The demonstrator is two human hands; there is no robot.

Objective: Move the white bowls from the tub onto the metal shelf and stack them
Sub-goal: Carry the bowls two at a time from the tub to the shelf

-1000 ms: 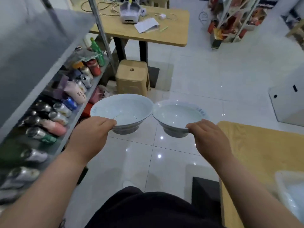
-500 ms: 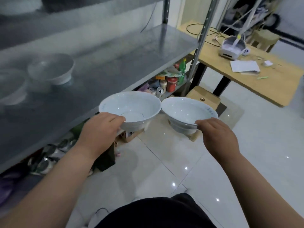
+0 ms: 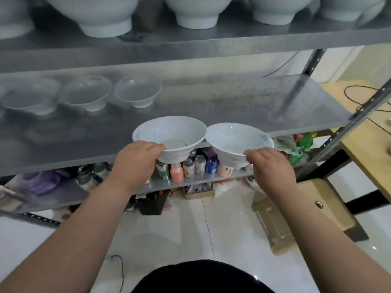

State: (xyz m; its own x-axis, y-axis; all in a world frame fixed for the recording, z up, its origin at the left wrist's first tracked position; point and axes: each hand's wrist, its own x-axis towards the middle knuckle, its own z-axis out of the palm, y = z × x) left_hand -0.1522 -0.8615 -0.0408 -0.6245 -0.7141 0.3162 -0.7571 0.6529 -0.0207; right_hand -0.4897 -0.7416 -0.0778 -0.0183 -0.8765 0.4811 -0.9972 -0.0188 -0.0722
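My left hand (image 3: pixel 135 163) grips the near rim of a white bowl (image 3: pixel 171 132). My right hand (image 3: pixel 270 166) grips the near rim of a second white bowl (image 3: pixel 234 138). Both bowls hang upright, side by side, rims almost touching, at the front edge of the middle metal shelf (image 3: pixel 222 106). Several white bowls (image 3: pixel 86 94) stand at the back left of that shelf. More white bowls (image 3: pixel 196 9) line the upper shelf. The tub is out of view.
The lower shelf (image 3: pixel 160 182) holds cans and bottles (image 3: pixel 198 166). A slanted shelf post (image 3: pixel 347 125) rises at the right. A tan stool (image 3: pixel 302 210) stands on the floor at the right, beside a wooden table (image 3: pixel 368 144). A black box (image 3: pixel 152 201) sits on the white floor.
My view has swung left to face the shelf squarely. Both hands carried their bowls up to the middle shelf's front edge. The grips are unchanged.
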